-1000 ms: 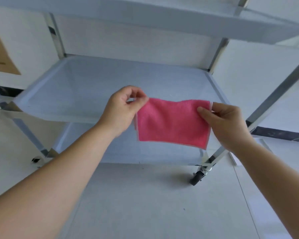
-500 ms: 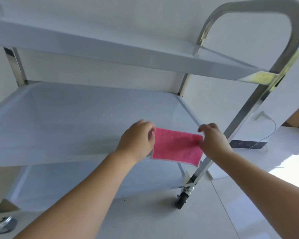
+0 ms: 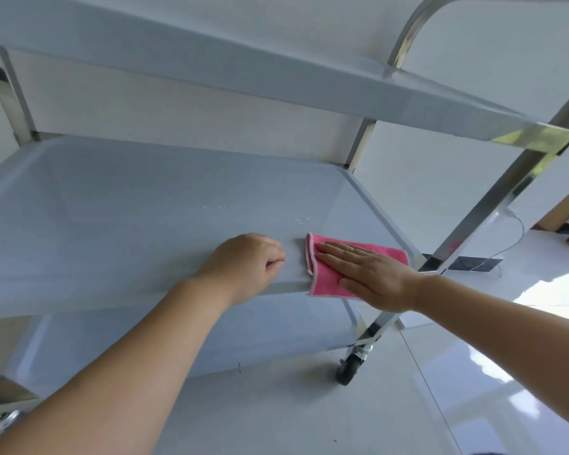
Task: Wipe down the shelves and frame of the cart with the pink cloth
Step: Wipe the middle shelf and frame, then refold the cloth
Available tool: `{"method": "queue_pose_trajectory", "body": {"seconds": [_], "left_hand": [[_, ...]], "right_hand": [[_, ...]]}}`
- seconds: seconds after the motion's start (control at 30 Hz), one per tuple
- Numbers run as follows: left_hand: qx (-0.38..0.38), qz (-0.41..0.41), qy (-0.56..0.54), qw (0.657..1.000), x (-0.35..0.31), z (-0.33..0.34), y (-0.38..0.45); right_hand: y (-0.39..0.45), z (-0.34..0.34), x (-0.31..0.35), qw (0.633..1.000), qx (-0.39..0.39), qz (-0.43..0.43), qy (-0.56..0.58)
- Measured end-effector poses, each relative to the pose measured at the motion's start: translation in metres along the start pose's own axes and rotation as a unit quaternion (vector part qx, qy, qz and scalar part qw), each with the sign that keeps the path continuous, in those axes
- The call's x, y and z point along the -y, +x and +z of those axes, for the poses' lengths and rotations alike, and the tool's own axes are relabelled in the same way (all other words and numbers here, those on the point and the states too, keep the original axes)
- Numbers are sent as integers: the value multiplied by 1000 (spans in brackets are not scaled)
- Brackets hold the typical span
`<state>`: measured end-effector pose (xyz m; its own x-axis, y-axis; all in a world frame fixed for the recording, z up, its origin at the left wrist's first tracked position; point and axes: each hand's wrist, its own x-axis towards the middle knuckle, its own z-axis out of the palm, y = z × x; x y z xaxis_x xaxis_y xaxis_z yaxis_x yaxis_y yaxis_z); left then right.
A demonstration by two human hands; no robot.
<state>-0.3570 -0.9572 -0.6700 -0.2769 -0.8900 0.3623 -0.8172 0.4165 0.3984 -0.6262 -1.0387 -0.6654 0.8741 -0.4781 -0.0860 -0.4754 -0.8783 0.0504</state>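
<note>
Pink cloth (image 3: 322,274) lies flat on the middle shelf (image 3: 128,224) of the cart, at its front right corner, with one edge hanging just over the shelf's front lip. My right hand (image 3: 372,274) presses down on it, palm flat and fingers straight and held together, pointing left across the shelf. My left hand (image 3: 247,264) rests just beside the cloth on the same front edge, fingers curled loosely under and holding nothing; as I judge it, it only steadies me or the cart.

I take this for the very start of wiping this shelf. A few small pale specks (image 3: 301,221) sit on the surface just behind the cloth, so that patch at least is not yet done, and the wide stretch to the left awaits a pass. I cannot tell from here whether the top shelf (image 3: 211,60), the bottom shelf (image 3: 211,339) or the shiny metal frame (image 3: 493,205) at the right have been cleaned. Most of the job, as far as I can judge, is left.
</note>
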Motion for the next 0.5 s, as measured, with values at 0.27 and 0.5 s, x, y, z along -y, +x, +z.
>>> {"method": "queue_pose_trajectory", "body": {"seconds": [0.27,0.5], "left_hand": [[-7,-7,-47,999,4,2,1],[-24,-28,-63,997,5,10,1]], "right_hand": [[-5,-8,-48,996,43,68,43],[32,3,-101,982,22,176,70]]}}
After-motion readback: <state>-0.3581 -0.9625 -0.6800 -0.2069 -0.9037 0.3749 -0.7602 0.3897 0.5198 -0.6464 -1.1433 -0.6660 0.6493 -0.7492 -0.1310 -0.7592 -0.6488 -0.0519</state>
